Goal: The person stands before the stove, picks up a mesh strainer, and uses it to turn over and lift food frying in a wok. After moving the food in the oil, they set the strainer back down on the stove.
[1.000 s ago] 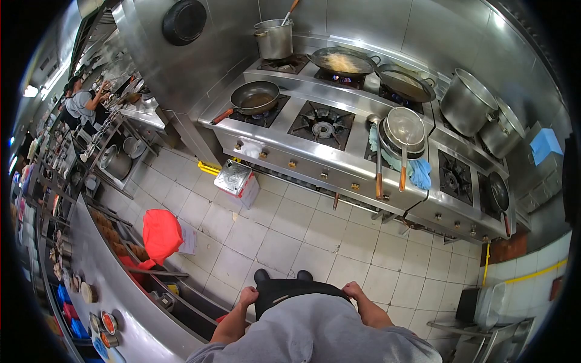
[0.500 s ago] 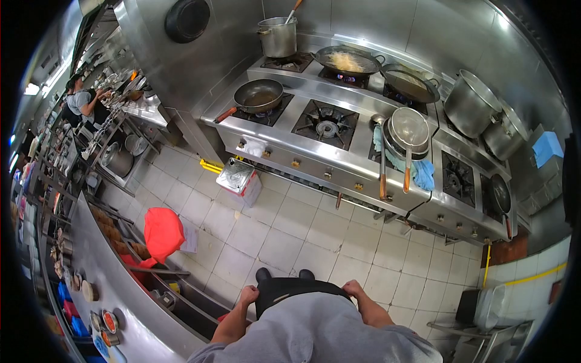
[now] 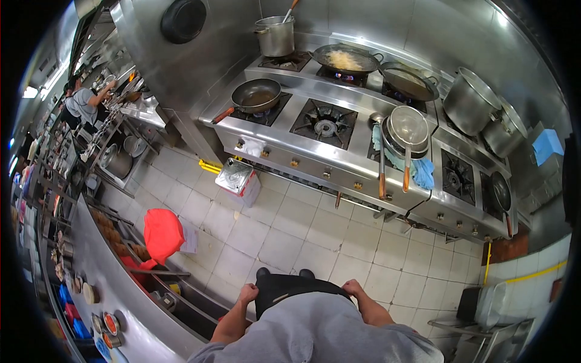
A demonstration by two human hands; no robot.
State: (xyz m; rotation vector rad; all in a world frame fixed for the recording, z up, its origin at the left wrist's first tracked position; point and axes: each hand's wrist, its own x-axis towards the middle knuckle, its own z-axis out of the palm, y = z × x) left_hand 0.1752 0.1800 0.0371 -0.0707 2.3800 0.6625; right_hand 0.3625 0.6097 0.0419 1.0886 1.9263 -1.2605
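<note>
My left hand (image 3: 248, 294) is closed at the left edge of a black apron (image 3: 302, 288) that spreads over my legs. At its opposite edge, my right hand (image 3: 351, 288) is closed too, its fingers curled against the cloth. Both hands hang low at my sides, with my black boots (image 3: 307, 274) between them on the tiles. Ahead stands a steel stove (image 3: 284, 142). On it are a frying pan (image 3: 257, 95), a wok (image 3: 346, 59) with pale food frying over a blue flame, and a second wok (image 3: 410, 82). A wire strainer (image 3: 408, 126) rests over a pot at the right.
A steel counter (image 3: 130, 290) with small containers runs along my left. Near it are a red cloth or bag (image 3: 163, 233) and a metal-topped tin (image 3: 235, 175) on the floor. Large pots (image 3: 472, 103) stand back right. A person (image 3: 82, 106) works at far left near flames.
The view has shifted very slightly. The person at far left has raised an arm and turned somewhat. My hands stay where they were.
</note>
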